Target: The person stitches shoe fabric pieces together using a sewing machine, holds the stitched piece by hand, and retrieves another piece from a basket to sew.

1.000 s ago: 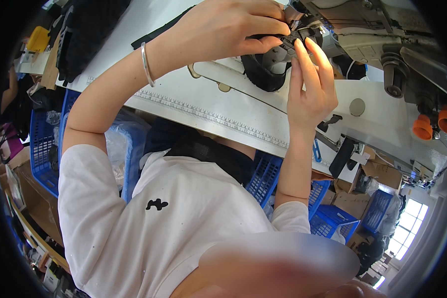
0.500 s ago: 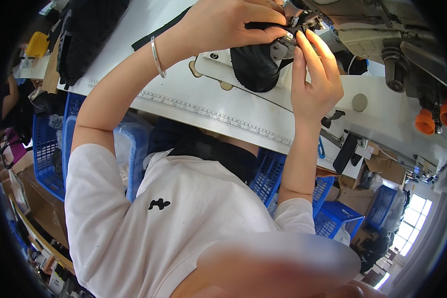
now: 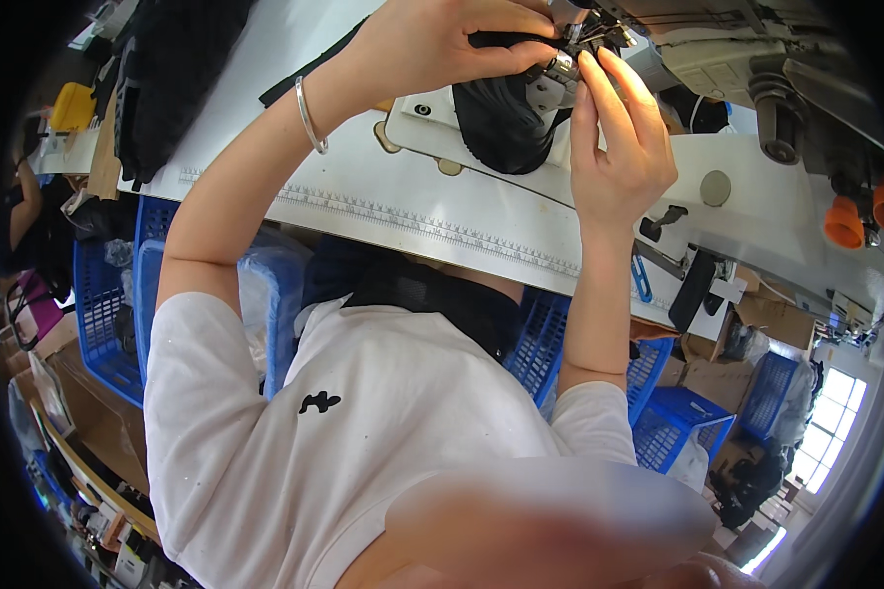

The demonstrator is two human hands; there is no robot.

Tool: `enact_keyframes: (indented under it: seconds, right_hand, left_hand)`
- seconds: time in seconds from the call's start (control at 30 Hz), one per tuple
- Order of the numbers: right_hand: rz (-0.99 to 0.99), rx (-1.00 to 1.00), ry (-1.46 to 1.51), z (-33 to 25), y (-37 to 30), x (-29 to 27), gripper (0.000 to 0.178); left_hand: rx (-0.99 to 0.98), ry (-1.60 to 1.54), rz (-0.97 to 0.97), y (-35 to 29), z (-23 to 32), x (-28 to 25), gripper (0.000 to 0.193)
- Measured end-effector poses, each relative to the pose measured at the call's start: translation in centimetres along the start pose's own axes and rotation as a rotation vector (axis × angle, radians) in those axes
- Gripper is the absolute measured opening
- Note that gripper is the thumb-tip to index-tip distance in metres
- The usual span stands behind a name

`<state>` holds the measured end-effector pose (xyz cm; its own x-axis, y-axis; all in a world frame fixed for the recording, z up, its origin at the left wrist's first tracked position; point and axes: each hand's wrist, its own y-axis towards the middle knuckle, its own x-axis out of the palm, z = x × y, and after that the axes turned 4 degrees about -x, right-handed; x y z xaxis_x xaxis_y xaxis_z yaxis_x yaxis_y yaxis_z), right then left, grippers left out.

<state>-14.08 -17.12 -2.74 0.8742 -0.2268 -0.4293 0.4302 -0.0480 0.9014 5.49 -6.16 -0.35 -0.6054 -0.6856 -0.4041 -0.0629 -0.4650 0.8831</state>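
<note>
My left hand is closed on black fabric beside the needle area of a sewing machine. Part of that fabric passes between the thumb and fingers, and a folded piece hangs in a rounded loop below the hand. My right hand is at the other side of the metal presser foot. Its two raised fingertips are at the foot's edge, with the thumb apart below them and nothing visible between. Whether those fingertips touch cloth or only metal, I cannot tell.
A white table has a ruler strip along its near edge. Dark cloth lies at the left. Orange cone-shaped parts hang at the right. Blue crates stand below, with cardboard boxes beyond.
The view has shifted slightly. My hands stay at the presser foot, and the left still grips the black fabric. My right fingertips are slightly higher at the metal foot.
</note>
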Motion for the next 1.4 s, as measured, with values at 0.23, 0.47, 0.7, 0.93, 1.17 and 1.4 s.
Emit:
enact_keyframes:
  seconds: [0.23,0.47,0.7,0.93,1.17,1.4]
  right_hand:
    - [0.017,-0.010,-0.007,0.1,-0.1,0.2,0.022]
    - [0.031,0.006,0.000,-0.2,-0.2,0.3,0.023]
    - [0.019,-0.026,-0.058,-0.1,-0.3,0.2,0.024]
    - [-0.020,0.151,0.108,-1.7,-0.3,-1.3,0.027]
    - [-0.128,0.192,0.236,-4.5,0.2,-1.3,0.033]
    - [-0.202,0.169,0.217,-0.8,0.9,-2.1,0.020]
  left_hand:
    - [0.064,0.078,0.024,-0.3,-0.3,0.2,0.021]
    - [0.075,0.145,0.012,-0.3,-0.3,0.1,0.020]
    - [-0.275,-0.026,-0.176,0.6,0.7,-1.1,0.017]
    - [-0.555,-0.508,-0.229,-0.6,-5.0,-2.2,0.033]
    - [0.028,0.126,-0.253,-1.9,-5.7,-0.9,0.052]
    - [0.880,0.403,0.343,-0.3,-4.2,1.5,0.036]
